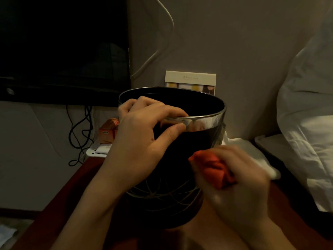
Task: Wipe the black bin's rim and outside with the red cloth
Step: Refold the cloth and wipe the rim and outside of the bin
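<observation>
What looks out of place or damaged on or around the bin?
Nothing clearly stands out. The black bin stands upright, left hand gripping its shiny rim, right hand holding the red cloth against its side.

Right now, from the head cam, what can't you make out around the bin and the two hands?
- Red cloth bunched in the right hand: motion-blurred, so contact with the round black bin with the chrome rim band is unclear.
- Bin's left wall: hidden by the left hand, whose grip pinches the rim.
- Bin's bottom inside: too dark.
- Cream card behind the bin: print too small, lower part hidden.
- Orange box: partly behind the left hand.
</observation>
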Motion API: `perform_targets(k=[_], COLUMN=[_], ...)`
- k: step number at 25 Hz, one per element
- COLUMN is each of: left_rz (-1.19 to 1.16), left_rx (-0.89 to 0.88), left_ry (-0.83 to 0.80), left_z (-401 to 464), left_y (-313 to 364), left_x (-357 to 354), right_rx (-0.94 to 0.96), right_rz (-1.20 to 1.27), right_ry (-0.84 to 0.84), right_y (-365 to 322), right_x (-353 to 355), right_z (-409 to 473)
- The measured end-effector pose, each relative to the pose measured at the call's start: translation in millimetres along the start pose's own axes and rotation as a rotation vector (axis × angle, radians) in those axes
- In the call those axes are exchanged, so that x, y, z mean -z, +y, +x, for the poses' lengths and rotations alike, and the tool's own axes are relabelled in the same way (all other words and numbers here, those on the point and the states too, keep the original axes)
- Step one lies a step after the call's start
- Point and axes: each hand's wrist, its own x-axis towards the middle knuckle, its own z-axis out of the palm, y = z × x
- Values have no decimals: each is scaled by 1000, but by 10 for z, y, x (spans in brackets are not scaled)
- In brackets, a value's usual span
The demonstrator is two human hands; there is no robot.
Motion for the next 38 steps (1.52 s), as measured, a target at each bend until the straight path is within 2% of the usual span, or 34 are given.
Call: perform_targets(k=[4, 9, 13, 17, 21, 26, 29, 32, 38], left_rz=[-45, -40, -76, -89, -76, 217, 156, 69, 29], left_rx=[8, 10, 16, 11, 30, 2, 1, -2, 24], left_ry=[12, 23, 19, 7, 28, 110, 158, 113, 60], left_z=[-8, 1, -12, -10, -19, -45, -35, -11, 2], left_y=[-41, -53, -112, -126, -91, 200, 146, 46, 2], left_x=[24, 15, 44, 53, 56, -279, -289, -159, -83], right_rx=[118, 46, 144, 61, 26, 62, -7, -78, -51], right_rz=[-38, -43, -58, -64, -49, 9, 77, 68, 55], right_ry=[-54, 68, -8, 92, 10, -34, 45, 116, 43], right_y=[-15, 55, 27, 43, 66, 59, 27, 42, 60], right_x=[-189, -44, -251, 0, -13, -192, -72, 82, 17], right_z=[-160, -56, -249, 28, 20, -152, -41, 82, 84])
